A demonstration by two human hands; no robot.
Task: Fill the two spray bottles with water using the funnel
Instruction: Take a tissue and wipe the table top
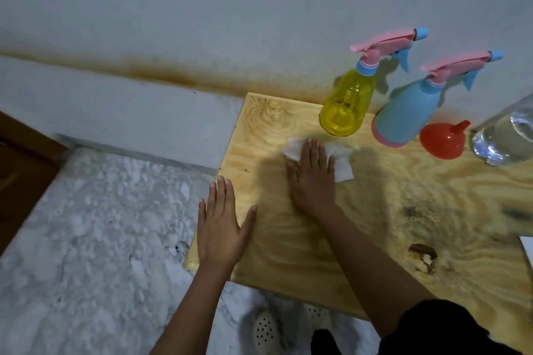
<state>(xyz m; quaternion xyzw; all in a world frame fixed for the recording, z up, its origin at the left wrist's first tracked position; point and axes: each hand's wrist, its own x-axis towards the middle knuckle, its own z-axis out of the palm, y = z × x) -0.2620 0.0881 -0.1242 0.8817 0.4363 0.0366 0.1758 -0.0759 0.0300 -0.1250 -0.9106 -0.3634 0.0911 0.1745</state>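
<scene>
Two spray bottles stand upright at the back of the wooden tabletop [288, 239], against the wall [202, 8]: yellow spray bottle [346, 104] to the left, blue spray bottle [403, 112] just beside it on the right. Both have pink trigger heads on. Water level in either: cannot tell

Red funnel [441, 140] lies on its side between the blue one and a clear water bottle [507, 135] at the right edge of view, spout pointing up and back

My right hand [313, 179] lies flat, fingers straight, palm pressing a white paper towel [343, 166] onto the wood just in front of the yellow bottle. Nothing gripped

My left hand [220, 225] also flat and released, fingers spread, resting on the tabletop's left edge, well apart from the bottles

Marble-pattern floor [86, 225] below; white perforated sandals [265, 331] at bottom of view
</scene>
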